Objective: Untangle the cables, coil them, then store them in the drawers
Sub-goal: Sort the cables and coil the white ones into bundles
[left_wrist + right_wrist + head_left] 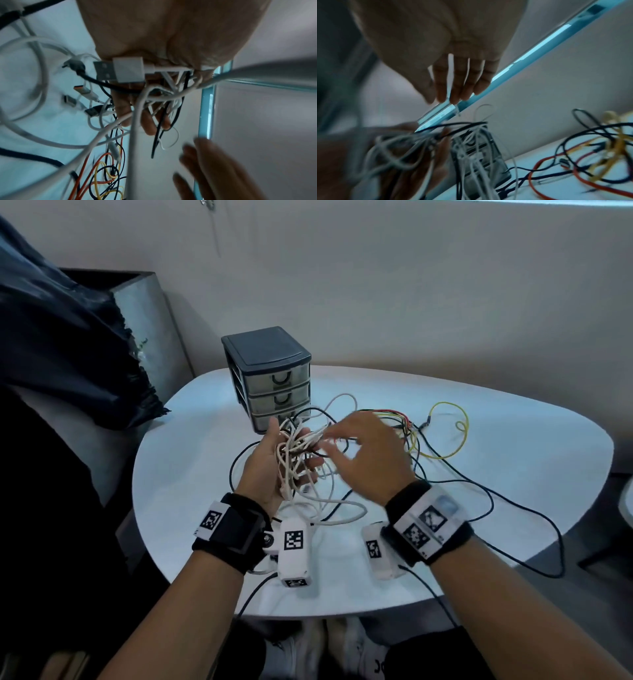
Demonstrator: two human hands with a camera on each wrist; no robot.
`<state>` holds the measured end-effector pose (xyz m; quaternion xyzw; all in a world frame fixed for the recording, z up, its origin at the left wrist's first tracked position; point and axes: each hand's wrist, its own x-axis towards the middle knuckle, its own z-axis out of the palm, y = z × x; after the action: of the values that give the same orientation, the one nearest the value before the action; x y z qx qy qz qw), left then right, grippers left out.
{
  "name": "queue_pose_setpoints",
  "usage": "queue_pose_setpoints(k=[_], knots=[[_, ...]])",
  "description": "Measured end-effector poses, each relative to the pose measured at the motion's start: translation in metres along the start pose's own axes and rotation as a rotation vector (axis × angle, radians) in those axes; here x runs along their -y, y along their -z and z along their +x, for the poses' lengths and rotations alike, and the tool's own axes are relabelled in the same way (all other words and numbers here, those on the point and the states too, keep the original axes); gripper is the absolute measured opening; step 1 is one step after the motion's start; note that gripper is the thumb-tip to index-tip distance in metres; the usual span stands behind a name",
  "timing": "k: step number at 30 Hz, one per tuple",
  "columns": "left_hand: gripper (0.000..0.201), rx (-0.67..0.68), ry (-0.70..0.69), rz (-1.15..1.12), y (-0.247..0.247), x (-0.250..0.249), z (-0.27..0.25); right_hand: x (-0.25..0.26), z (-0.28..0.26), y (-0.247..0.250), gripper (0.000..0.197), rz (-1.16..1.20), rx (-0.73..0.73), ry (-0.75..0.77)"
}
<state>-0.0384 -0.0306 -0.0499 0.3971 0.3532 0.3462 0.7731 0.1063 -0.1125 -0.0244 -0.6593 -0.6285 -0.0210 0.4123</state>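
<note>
The left hand (274, 460) lies palm up above the white surface (191, 508), its grip loosely curled around a tangle of white cables (294, 453). The right hand (370, 453) hovers just beside it, fingers spread, holding nothing. Black, red and yellow wires (442, 436) sprawl right of the closed drawers (274, 385)

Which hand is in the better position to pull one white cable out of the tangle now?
The right hand, probably. It hovers open and empty beside the bundle. The left hand already supports the tangle of white cables in its palm, so it should only steady them.
</note>
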Motion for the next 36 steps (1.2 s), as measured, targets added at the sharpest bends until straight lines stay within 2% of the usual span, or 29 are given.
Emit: queue_pose_setpoints(k=[2, 4, 8, 10, 13, 15, 17, 21, 24, 26, 29, 32, 36], knots=[[0.070, -0.004, -0.006, -0.006, -0.003, -0.001, -0.004, 0.013, -0.007, -0.014, 0.018, -0.057, 0.136, 0.092], [0.062, 0.013, -0.004, -0.040, -0.002, -0.001, -0.008, 0.014, -0.009, -0.019, 0.018, -0.040, 0.134, 0.087], [0.049, 0.064, -0.047, -0.002, -0.003, 0.000, -0.018, 0.019, -0.007, -0.007, 0.015, 0.194, 0.110, -0.138], [0.047, 0.089, -0.085, 0.051, -0.006, 0.000, -0.023, 0.028, -0.008, -0.002, 0.025, 0.202, 0.153, -0.124], [0.037, 0.123, -0.157, 0.178, -0.012, 0.003, -0.026, 0.032, -0.006, -0.001, 0.022, 0.188, 0.140, -0.097], [0.029, 0.134, -0.207, 0.298, -0.015, 0.004, -0.028, 0.030, -0.003, 0.003, 0.037, 0.289, 0.106, -0.211], [0.022, 0.129, -0.281, 0.382, -0.017, 0.004, -0.030, 0.028, -0.001, 0.006, 0.039, 0.376, 0.100, -0.337], [0.045, 0.042, -0.497, 0.676, -0.017, 0.008, -0.029, 0.023, -0.003, 0.008, 0.027, 0.219, 0.141, -0.362], [0.065, -0.097, -0.503, 0.890, -0.014, 0.014, -0.022, 0.023, -0.001, 0.012, 0.027, 0.076, 0.191, -0.319], [0.065, -0.163, -0.524, 1.031, -0.010, 0.017, -0.018, 0.026, 0.001, 0.016, 0.026, 0.070, 0.113, -0.310], [0.051, -0.235, -0.540, 1.121, -0.006, 0.020, -0.016, 0.030, 0.006, 0.028, 0.025, 0.346, 0.018, -0.366], [0.048, -0.324, -0.506, 1.155, 0.000, 0.020, -0.013, 0.038, 0.010, 0.044, 0.024, 0.651, 0.033, -0.443], [0.048, -0.397, -0.428, 1.173, 0.013, 0.020, -0.005, 0.046, 0.015, 0.063, 0.025, 0.718, -0.031, -0.440]])
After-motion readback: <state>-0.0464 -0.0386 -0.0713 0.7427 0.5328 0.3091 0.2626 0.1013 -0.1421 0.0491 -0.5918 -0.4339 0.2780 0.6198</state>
